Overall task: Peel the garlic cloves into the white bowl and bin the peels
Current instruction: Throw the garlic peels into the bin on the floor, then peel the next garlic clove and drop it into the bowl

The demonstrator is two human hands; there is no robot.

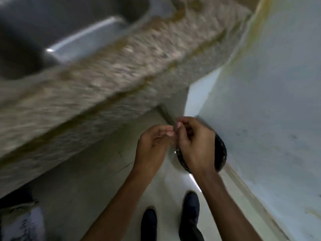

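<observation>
Hands meet at the fingertips low in the frame, over the floor (pixel 97 171), not the counter. Left hand (pixel 152 145) has its fingers curled inward with the tips bunched. Right hand (pixel 194 143) is curled the same way, back of the hand to the camera, thumb tip up against the left fingertips. Both look like they are pinching at one spot, but motion blur hides whatever sits between them, so cannot tell if a peel or clove is held, or if either hand grips anything. Bin (pixel 220 152), dark and round with a textured rim, sits directly below the right hand and wrist, which cover most of its mouth. One arc of the rim shows right of the wrist and another under the palm. It stands on the floor, tight against the white wall (pixel 269 101) on the right. Speckled stone counter (pixel 104 80) runs diagonally across the upper left, heavily smeared, with a grey sink (pixel 52 23) set into it at top left. Two dark shoes (pixel 149 223) (pixel 191 211) stand on the pale floor between the forearms. Blurred pale bag (pixel 19 220) lies at bottom left under the counter edge.
</observation>
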